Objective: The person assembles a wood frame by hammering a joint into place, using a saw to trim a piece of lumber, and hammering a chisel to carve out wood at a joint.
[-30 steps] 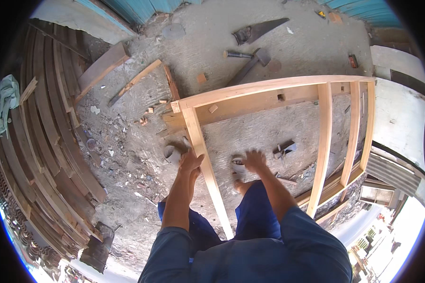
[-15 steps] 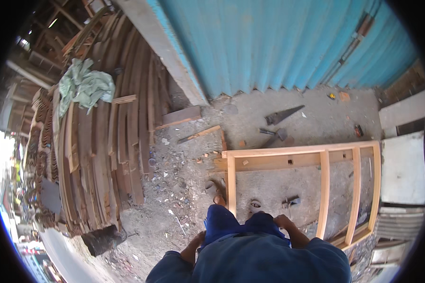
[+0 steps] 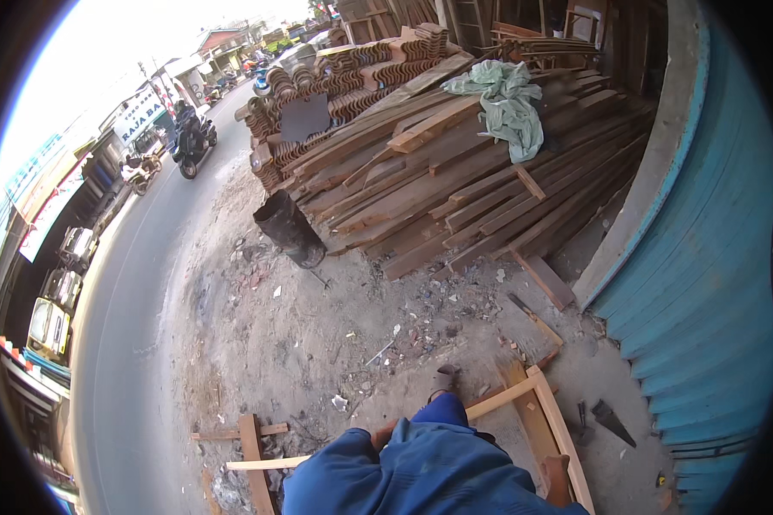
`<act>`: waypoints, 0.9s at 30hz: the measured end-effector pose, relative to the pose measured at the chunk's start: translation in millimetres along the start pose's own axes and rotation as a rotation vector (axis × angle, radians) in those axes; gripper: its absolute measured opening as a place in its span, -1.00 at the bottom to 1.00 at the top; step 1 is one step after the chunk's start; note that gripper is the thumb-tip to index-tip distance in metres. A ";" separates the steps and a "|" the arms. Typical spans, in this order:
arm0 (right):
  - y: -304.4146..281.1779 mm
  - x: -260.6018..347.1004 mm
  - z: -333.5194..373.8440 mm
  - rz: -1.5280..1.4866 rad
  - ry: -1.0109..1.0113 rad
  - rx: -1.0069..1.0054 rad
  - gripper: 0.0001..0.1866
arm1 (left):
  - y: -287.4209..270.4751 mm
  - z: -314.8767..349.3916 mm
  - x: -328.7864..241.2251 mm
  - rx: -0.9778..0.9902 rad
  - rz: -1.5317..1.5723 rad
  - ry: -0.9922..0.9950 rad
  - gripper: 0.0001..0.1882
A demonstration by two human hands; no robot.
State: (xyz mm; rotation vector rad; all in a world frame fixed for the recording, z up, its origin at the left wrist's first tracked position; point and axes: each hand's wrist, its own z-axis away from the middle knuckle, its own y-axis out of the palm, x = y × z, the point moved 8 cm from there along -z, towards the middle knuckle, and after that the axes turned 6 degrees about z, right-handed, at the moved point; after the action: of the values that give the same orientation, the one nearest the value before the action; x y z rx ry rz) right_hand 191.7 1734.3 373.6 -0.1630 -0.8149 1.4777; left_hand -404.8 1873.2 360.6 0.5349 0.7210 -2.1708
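My left hand [image 3: 384, 435] rests by my left thigh, partly covered by the blue sleeve; its fingers are too small and hidden to read. Over at the lower right, my right hand [image 3: 556, 468] is beside the long rail of a pale wooden frame [image 3: 560, 429]; whether it touches the wood cannot be made out. A crosspiece of that frame meets the rail near my foot [image 3: 444, 384]. Under the rail lies a wider plank [image 3: 526, 403]. Another pale wooden strip [image 3: 270, 463] sticks out left of my body, across a brown board [image 3: 253, 455].
A handsaw [image 3: 614, 422] lies on the ground by the blue corrugated wall [image 3: 704, 343]. Stacked planks [image 3: 455, 197] with a pale green sheet [image 3: 511, 107] fill the far side. A dark metal drum [image 3: 290, 228] leans nearby. Motorbikes [image 3: 191, 142] are on the road [image 3: 137, 300].
My view has swung left and up, from the frame and blue wall toward the road and plank pile. Most of the wooden frame has left the picture.
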 end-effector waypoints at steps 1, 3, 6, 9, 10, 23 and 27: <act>-3.9 21.4 8.0 0.044 -0.006 -0.016 -0.77 | 2.5 6.6 9.8 -0.020 0.029 -0.011 -0.55; 8.2 74.2 53.5 0.047 -0.093 0.064 -0.83 | 3.4 22.0 27.7 -0.047 0.059 -0.042 -0.55; 34.1 110.4 60.7 0.014 -0.231 0.138 -0.90 | -0.9 33.0 36.4 -0.053 0.068 -0.057 -0.55; 89.7 118.1 55.9 0.182 -0.185 0.191 -0.90 | -10.4 45.2 54.7 -0.051 0.071 -0.096 -0.54; 110.0 117.7 39.3 0.209 -0.226 0.289 -0.89 | -14.6 43.8 52.2 -0.044 0.059 -0.098 -0.54; 141.6 229.5 32.0 0.469 -0.577 0.310 -0.75 | -138.3 -46.7 35.0 -0.051 -0.015 0.017 -0.52; 142.8 267.8 46.9 0.430 -0.384 0.254 -0.73 | -211.0 -81.9 6.4 -0.230 0.115 0.149 -0.53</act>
State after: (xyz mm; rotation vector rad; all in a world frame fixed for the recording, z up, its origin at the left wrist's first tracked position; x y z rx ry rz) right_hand 18.4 1981.6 429.4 0.1524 -0.9241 2.0437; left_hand -561.3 2036.9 362.9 0.6046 0.9823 -1.9252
